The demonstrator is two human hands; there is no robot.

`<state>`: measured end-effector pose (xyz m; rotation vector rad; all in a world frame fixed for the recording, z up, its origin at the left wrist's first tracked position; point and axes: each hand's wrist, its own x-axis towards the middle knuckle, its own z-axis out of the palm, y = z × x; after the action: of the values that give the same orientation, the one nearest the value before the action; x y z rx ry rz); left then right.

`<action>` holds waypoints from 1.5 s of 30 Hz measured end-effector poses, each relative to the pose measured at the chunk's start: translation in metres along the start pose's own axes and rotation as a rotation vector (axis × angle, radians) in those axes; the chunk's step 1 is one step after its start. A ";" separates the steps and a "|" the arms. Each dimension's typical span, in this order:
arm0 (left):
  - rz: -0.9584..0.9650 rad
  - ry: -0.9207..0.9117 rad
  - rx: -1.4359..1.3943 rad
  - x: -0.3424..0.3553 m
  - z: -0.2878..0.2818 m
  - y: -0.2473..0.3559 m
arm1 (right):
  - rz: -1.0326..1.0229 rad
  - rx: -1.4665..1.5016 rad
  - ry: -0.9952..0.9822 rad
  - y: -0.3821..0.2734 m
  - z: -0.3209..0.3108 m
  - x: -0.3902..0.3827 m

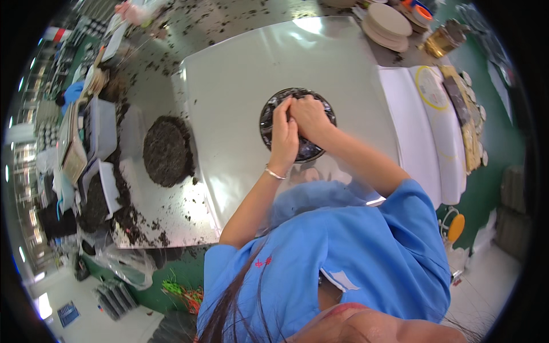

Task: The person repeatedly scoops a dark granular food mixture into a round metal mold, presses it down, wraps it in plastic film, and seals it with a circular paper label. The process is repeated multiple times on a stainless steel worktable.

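A round dark dish (309, 151) with a thin rim sits in front of me, and shiny, crinkled dark material that looks like film lines its inside. Both hands press down together over its middle. My right hand (310, 117) is closed, knuckles up, with its fingertips tucked out of sight. Against its left side lies my left hand (283, 137), fingers drawn together and curled toward the right one. A pale bracelet (275, 172) circles my left wrist. Whatever lies beneath the fingers is hidden.
A smooth pale sheet (229, 114) covers the table under the dish. Left of it lies a round slab of dark soil-like material (167, 151), with crumbs scattered around. White bins (103, 130) stand farther left. White sheets (409, 126), stacked round discs (386, 28) and a golden jar (444, 39) are on the right.
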<state>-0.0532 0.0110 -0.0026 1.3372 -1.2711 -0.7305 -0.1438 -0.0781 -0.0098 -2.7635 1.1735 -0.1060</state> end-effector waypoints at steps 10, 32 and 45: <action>0.019 0.060 0.148 -0.001 0.000 0.000 | 0.470 0.400 0.442 0.177 -0.056 -0.065; 0.022 0.070 0.180 0.000 0.002 0.007 | 0.252 -0.602 -0.048 0.360 -0.055 -0.128; 0.024 0.082 0.149 -0.001 0.002 0.002 | 0.237 -0.565 -0.101 0.427 -0.038 -0.124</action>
<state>-0.0559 0.0121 -0.0013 1.4545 -1.2940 -0.5674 -0.5377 -0.2852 -0.0389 -2.9930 1.7075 0.4523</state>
